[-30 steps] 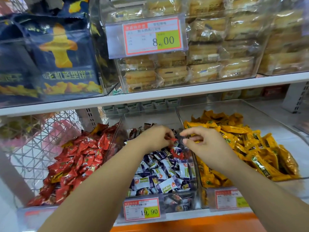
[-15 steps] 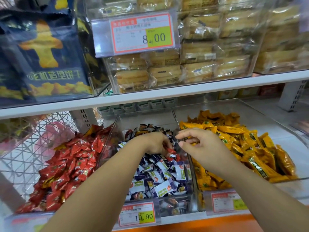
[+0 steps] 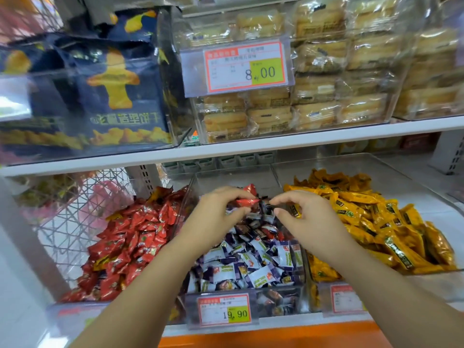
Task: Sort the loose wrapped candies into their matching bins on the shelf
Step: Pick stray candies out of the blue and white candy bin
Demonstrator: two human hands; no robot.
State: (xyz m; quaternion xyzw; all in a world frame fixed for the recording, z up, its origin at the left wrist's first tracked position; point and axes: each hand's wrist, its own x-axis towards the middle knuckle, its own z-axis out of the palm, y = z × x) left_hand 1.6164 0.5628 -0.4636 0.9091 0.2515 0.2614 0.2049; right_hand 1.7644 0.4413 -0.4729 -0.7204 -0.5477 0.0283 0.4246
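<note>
Over bin, left hand pinches candy.

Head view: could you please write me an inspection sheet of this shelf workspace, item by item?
Surface: lower shelf, carrying three clear bins side by side.
Job's things: red candies in the left bin, purple candies in the middle, yellow candies in the right; one red candy held above the middle bin.
Clutter: nothing seen.
Hands: left hand pinches the red candy; right hand curled beside it, grip unclear.
Cables: nothing seen.
Surroundings: upper shelf with wrapped cakes and blue snack bags; price tag on the middle bin.
</note>
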